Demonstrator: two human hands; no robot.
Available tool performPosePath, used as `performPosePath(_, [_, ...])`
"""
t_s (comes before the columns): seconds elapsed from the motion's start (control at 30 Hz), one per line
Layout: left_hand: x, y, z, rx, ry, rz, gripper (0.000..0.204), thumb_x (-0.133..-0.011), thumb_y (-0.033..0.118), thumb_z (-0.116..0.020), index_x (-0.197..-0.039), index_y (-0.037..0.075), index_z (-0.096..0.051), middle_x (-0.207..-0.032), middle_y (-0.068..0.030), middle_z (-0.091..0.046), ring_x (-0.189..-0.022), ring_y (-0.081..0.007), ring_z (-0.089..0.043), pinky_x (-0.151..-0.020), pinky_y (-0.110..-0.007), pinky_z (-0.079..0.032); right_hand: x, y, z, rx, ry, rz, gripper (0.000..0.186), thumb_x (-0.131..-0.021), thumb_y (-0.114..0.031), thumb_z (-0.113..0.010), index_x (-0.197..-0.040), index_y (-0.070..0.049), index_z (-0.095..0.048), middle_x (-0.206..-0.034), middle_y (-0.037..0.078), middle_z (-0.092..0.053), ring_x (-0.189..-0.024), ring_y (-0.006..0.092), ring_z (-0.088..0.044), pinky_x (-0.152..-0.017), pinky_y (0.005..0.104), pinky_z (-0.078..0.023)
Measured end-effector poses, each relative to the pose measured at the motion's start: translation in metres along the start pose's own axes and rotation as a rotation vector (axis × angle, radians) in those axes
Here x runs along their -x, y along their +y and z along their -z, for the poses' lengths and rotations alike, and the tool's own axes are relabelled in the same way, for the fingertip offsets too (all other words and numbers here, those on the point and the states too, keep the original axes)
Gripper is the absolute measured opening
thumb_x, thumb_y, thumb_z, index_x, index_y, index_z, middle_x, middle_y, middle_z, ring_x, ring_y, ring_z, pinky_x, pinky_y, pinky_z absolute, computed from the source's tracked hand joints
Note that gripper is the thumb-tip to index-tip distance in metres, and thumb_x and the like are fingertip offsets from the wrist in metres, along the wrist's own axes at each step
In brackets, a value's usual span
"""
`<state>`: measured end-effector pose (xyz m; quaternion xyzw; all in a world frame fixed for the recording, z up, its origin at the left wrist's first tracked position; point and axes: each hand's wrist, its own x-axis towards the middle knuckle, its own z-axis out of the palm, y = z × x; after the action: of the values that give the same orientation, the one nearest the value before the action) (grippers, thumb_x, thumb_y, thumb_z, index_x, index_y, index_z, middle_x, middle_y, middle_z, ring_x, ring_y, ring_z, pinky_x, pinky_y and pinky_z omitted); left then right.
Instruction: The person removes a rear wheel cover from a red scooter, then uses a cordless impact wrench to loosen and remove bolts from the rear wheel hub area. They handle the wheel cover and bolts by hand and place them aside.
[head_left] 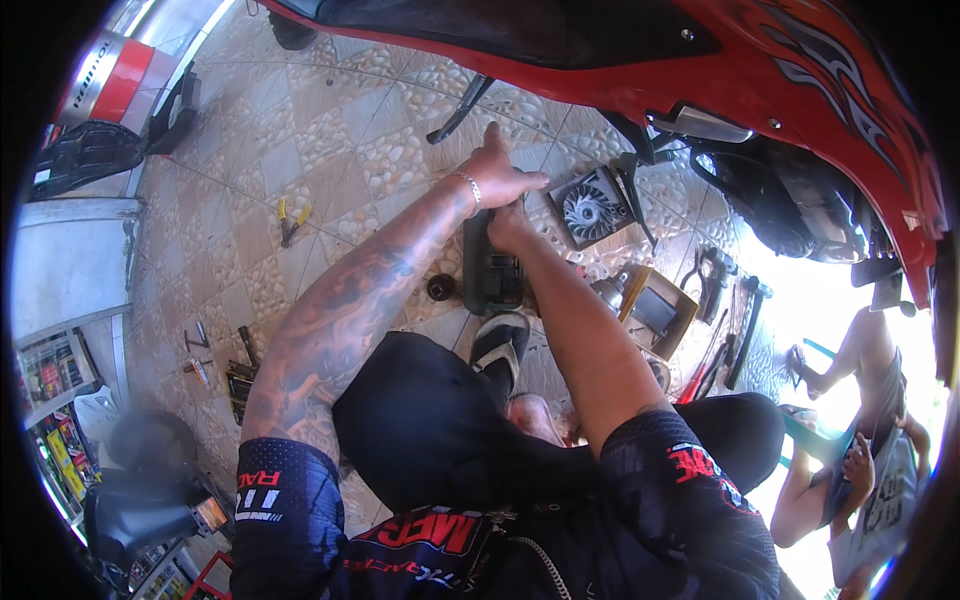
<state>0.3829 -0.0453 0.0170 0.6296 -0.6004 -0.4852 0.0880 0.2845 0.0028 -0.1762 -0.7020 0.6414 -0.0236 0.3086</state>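
Both my arms reach forward over the tiled floor, and my hands overlap near the middle. My left hand (492, 170), with a bracelet at its wrist, has thumb and a finger stretched apart; the rest of its fingers are hard to see. Just below it my right hand (509, 228) bends at the wrist, its fingers hidden. It is against the far end of a dark grey-green case-like object (492, 275); I cannot tell whether it grips it. Right of my hands, a round finned metal fan wheel (590, 210) lies in a square tray.
A red motorcycle (620, 75) with its side stand (462, 108) spans the far side. Yellow-handled pliers (292, 222) lie left, a dark round part (440, 287) near the case. An open box (658, 310) and a hammer (750, 330) are right. Another person (860, 460) sits at lower right.
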Motion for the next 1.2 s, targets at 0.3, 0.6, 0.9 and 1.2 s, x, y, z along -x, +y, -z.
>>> performPosePath(0.3, [-0.017, -0.023, -0.007, -0.011, -0.011, 0.019, 0.128, -0.077, 0.049, -0.08, -0.153, -0.013, 0.002, -0.15, -0.0392, -0.034, -0.139, -0.0395, -0.044, -0.116, -0.034, -0.036, -0.019, 0.018, 0.025, 0.086, -0.241, -0.027, 0.043, -0.091, -0.016, -0.059, -0.132, -0.001, -0.057, -0.133, 0.022, -0.06, -0.121, 0.036, -0.061, -0.101, 0.0467, -0.051])
performPosePath(0.6, [-0.036, -0.056, -0.015, -0.038, 0.054, 0.028, 0.128, -0.081, 0.042, -0.08, -0.154, -0.009, 0.012, -0.099, -0.0148, -0.065, -0.083, -0.0184, -0.064, -0.072, -0.028, -0.053, -0.064, 0.026, 0.008, 0.095, -0.061, 0.094, 0.051, -0.095, -0.031, -0.049, -0.142, -0.01, -0.05, -0.141, 0.019, -0.056, -0.124, 0.0374, -0.059, -0.103, 0.0461, -0.048])
performPosePath(0.9, [-0.033, -0.055, -0.015, 0.022, 0.046, 0.089, 0.125, -0.084, 0.041, -0.078, -0.155, -0.006, 0.013, -0.091, -0.0087, -0.062, -0.079, -0.0153, -0.062, -0.067, -0.028, -0.053, -0.082, 0.016, 0.069, 0.261, -0.156, 0.293, 0.044, -0.093, -0.027, -0.057, -0.132, -0.007, -0.059, -0.116, 0.019, -0.07, -0.112, 0.0372, -0.066, -0.095, 0.0466, -0.052])
performPosePath(1.2, [-0.019, -0.019, -0.022, 0.219, -0.13, 0.072, 0.099, -0.09, 0.033, -0.073, -0.158, 0.001, -0.009, -0.112, -0.0069, -0.063, -0.097, -0.0141, -0.062, -0.084, -0.03, -0.053, 0.001, 0.054, 0.213, -0.28, 0.223, 0.019, 0.055, -0.076, -0.037, -0.075, -0.115, 0.001, -0.064, -0.102, 0.021, -0.071, -0.098, 0.0333, -0.07, -0.086, 0.0425, -0.053])
